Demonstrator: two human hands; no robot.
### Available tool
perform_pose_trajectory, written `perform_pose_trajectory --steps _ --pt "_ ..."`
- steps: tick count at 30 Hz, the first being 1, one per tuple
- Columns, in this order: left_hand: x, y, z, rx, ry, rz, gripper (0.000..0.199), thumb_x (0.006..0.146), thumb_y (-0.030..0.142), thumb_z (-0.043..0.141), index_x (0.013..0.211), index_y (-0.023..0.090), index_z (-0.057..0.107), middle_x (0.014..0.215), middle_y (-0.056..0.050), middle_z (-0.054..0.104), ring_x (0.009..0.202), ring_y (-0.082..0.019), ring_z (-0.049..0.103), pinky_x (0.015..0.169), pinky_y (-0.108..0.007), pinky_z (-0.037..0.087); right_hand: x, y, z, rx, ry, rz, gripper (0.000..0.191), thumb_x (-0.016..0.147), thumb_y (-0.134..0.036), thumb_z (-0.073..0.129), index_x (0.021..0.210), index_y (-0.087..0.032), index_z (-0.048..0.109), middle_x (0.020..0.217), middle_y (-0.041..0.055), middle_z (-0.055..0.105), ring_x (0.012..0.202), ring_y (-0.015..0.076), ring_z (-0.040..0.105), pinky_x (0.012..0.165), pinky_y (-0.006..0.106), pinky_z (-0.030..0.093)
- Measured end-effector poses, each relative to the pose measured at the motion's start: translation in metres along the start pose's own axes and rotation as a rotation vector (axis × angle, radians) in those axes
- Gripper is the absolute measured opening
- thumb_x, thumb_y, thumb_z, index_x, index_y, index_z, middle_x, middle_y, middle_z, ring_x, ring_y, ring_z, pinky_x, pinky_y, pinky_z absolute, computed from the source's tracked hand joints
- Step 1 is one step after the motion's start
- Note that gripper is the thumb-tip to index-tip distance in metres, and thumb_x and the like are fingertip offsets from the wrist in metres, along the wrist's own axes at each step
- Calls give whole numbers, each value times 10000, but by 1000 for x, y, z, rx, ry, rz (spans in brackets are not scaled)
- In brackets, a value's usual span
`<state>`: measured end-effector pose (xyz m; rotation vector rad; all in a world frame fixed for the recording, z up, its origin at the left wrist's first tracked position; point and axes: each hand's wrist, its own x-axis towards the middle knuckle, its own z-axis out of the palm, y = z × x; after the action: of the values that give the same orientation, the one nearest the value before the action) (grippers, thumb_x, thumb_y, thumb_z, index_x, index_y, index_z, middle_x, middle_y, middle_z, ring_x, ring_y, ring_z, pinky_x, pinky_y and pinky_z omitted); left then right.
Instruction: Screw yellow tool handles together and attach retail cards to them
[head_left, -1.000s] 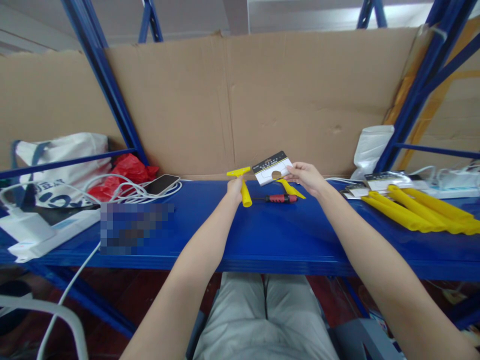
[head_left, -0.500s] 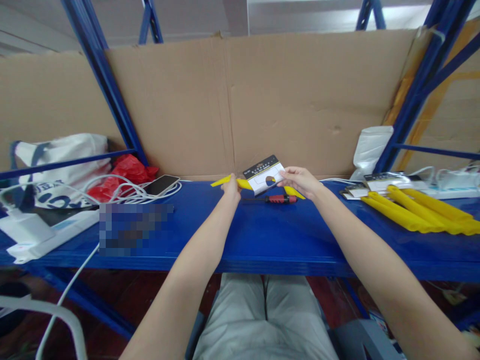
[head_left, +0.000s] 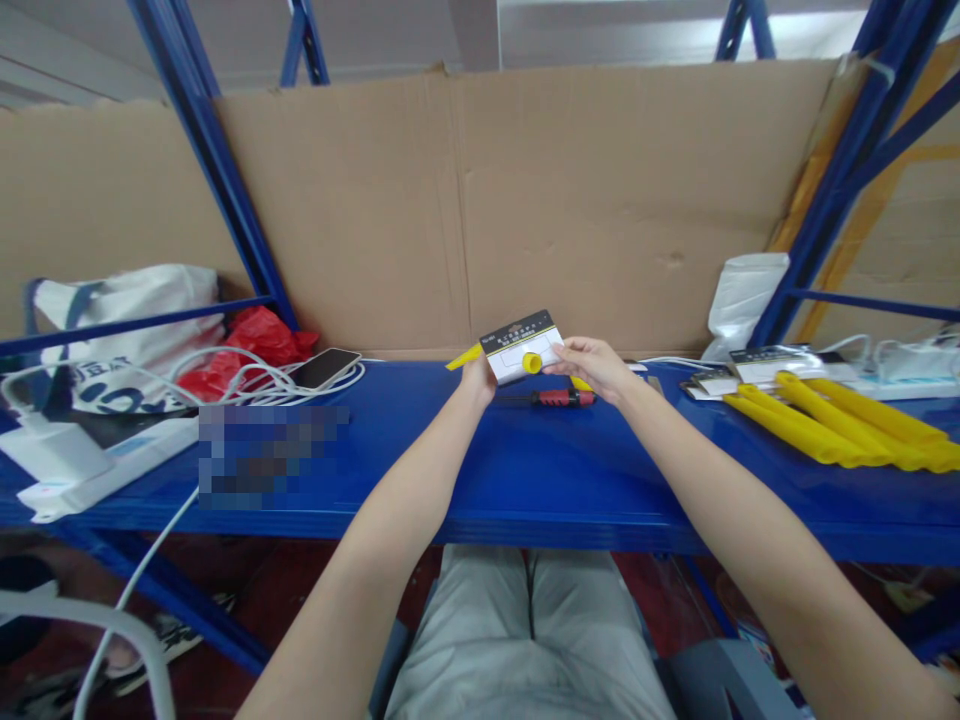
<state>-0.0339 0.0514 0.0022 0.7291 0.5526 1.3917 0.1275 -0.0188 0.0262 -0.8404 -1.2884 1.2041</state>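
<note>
My left hand [head_left: 480,382] is closed around a yellow plastic tube [head_left: 463,358], one end of which sticks out to its left. At the hole of a black-and-white packaging card [head_left: 517,340], a round yellow end shows; the part between is hidden behind the card. The fingers of my right hand [head_left: 592,366] pinch the card's right edge. Just below the card, a red-and-black handled screwdriver [head_left: 559,398] lies on the blue tabletop [head_left: 555,470]. Another bit of yellow [head_left: 580,383] shows beneath my right hand.
Several yellow tubes with cards [head_left: 840,420] lie at the right, near a white pouch [head_left: 746,300]. On the left are a phone [head_left: 325,368], white cables, a red plastic bag [head_left: 259,345], a cloth bag [head_left: 135,330] and a power strip [head_left: 112,470]. Cardboard [head_left: 600,200] stands behind.
The card has shifted slightly left and turned more towards me. A round yellow end now shows at its hole, which was open before. My left hand has moved a little right.
</note>
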Motion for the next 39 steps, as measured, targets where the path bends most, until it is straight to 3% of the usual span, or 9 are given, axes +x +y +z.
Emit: perform_pose_trajectory --steps 6,14,19,26,33,39 --pt "-21 -2 17 55 -59 32 276 869 155 390 974 75 633 816 -97 702 737 -187 667 786 -343 507 2 1 -1 -23 38 -30 107 710 -161 680 637 -157 602 611 -8 658 537 71 604 664 218 528" --pt "-22 -6 21 105 -152 40 193 812 127 478 868 109 662 814 -87 705 841 -202 659 805 -337 504 1 1 0 -16 67 -20 107 755 -131 626 653 -161 610 622 -3 662 560 78 616 683 223 528" --pt "-24 -9 20 174 -106 66 176 797 137 502 838 118 672 823 -77 707 810 -184 647 776 -309 497 3 1 0 -16 105 -23 162 793 -92 572 645 -153 603 624 6 664 522 71 612 662 210 530" --pt "-33 -6 20 442 -9 7 178 784 263 541 722 155 669 668 -66 674 698 -201 613 664 -314 445 6 2 -1 -28 142 -28 156 792 -97 581 645 -147 598 650 26 674 525 84 621 661 219 533" --pt "-35 -6 19 470 -48 57 160 767 268 512 764 208 660 814 -54 699 919 -238 578 789 -363 405 5 1 -2 -53 184 -43 201 820 -106 542 630 -161 571 598 8 654 553 85 635 671 202 521" --pt "-36 -4 23 466 -5 77 230 791 239 408 771 202 634 845 -44 693 953 -237 562 813 -386 395 6 1 -1 -19 241 -62 235 828 -104 527 602 -164 534 568 -1 633 566 81 637 714 210 514"
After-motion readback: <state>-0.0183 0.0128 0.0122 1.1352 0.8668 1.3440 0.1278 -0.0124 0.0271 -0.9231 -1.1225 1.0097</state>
